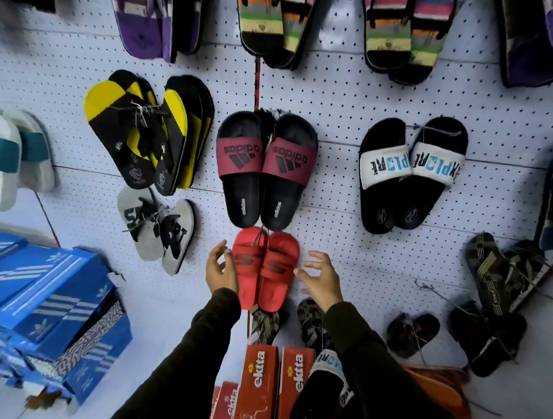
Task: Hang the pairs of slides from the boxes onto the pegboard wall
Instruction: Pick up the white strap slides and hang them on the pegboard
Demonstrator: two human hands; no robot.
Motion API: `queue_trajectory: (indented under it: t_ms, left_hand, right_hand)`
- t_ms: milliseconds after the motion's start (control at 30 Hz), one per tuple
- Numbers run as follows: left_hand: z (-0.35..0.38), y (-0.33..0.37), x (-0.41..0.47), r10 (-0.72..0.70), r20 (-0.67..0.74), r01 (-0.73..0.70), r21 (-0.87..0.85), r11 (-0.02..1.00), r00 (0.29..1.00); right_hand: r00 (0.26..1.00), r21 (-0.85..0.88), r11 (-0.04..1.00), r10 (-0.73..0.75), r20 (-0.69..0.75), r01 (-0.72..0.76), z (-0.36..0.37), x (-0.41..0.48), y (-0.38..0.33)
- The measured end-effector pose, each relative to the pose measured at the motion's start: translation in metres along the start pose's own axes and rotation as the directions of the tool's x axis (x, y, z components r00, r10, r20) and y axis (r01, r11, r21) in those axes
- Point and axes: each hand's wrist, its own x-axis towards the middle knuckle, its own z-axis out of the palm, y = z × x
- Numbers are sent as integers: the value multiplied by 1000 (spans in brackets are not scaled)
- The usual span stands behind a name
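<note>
A pair of red slides point(264, 269) hangs on the white pegboard wall point(352, 111), just under a black pair with maroon straps point(266, 167). My left hand point(220, 268) is at the left side of the red pair, fingers spread, thumb almost touching it. To the right of the pair, my right hand point(321, 279) is open too, with its fingertips at the slide's edge. Neither hand grips anything. Red boxes marked ekita point(259, 389) stand below, between my sleeves. A black slide with a white strap point(328, 382) lies beside them under my right arm.
Many other pairs hang around: yellow-black flip-flops point(145, 134), grey flip-flops point(160, 232), black slides with white straps point(410, 174), striped pairs point(270, 25) above, dark patterned pairs point(500, 276) at the lower right. Blue shoe boxes point(49, 307) are stacked at the lower left.
</note>
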Motion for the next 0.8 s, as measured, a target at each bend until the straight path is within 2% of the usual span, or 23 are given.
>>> queue_trajectory:
  t_ms: [133, 267, 333, 433, 467, 567, 633, 700, 800]
  left_hand:
    - [-5, -58, -42, -77, 113, 53, 201, 978, 991]
    - [-10, -110, -83, -235, 253, 135, 359, 923, 938]
    - [-12, -136, -99, -377, 291, 218, 459, 862, 879]
    - [-11, -161, -121, -570, 258, 365, 551, 750, 780]
    - [-7, -165, -129, -609, 273, 381, 576, 723, 744]
    - [6, -182, -146, -723, 325, 373, 687, 623, 610]
    - [20, -201, -148, -760, 327, 280, 789, 547, 562]
    - [32, -211, -150, -761, 319, 189, 848, 495, 565]
    - [47, -228, -152, -763, 291, 72, 913, 402, 577]
  right_hand:
    - [988, -78, 985, 152, -12, -153, -18, -27, 53]
    - [953, -152, 942, 289, -89, -299, -40, -56, 121]
    - [905, -187, 888, 393, -166, -420, -53, -72, 159]
    - [782, -246, 743, 580, -227, -622, -71, -83, 261]
    - [736, -245, 694, 635, -235, -677, -76, -93, 276]
    - [629, -176, 604, 759, -169, -777, -85, -127, 267]
    - [567, -12, 570, 814, -129, -821, -83, -136, 257]
    - [506, 208, 505, 861, -53, -837, -75, -140, 263]
    - [480, 319, 467, 876, -43, -825, -70, -137, 274]
